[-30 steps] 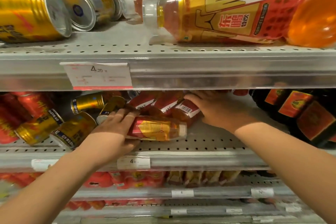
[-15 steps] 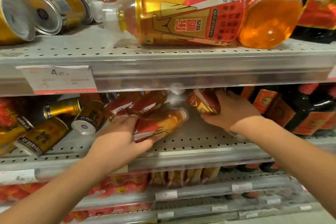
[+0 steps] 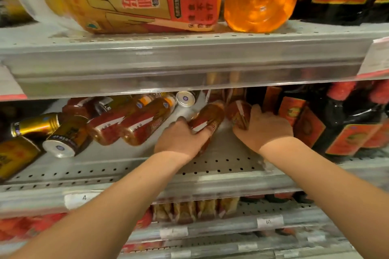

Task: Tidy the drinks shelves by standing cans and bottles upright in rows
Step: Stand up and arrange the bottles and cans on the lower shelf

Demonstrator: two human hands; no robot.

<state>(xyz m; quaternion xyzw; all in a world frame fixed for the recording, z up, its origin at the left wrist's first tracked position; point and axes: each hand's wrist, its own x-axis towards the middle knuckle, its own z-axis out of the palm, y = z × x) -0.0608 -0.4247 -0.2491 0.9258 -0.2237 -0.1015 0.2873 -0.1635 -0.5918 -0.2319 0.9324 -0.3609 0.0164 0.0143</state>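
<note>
On the middle shelf (image 3: 221, 153) my left hand (image 3: 181, 139) grips a small amber bottle (image 3: 208, 118) with a red and gold label, tilted with its top pointing away from me. My right hand (image 3: 263, 128) holds a second small bottle (image 3: 237, 113) just to the right of it, beside the dark bottles. To the left, two more small bottles (image 3: 136, 124) lie on their sides. Gold cans (image 3: 63, 139) also lie tipped over at the far left. A large orange bottle (image 3: 147, 0) lies on its side on the top shelf.
Dark bottles with red and orange labels (image 3: 336, 124) stand upright at the right of the middle shelf. The top shelf's front rail (image 3: 189, 65) hangs low over my hands. Lower shelves (image 3: 210, 231) hold more packed drinks. Bare perforated shelf shows in front of my hands.
Both hands have carried their small bottles to the right, towards the dark bottles. The left bottle has turned from lying flat to pointing away. The camera has moved closer and rightward.
</note>
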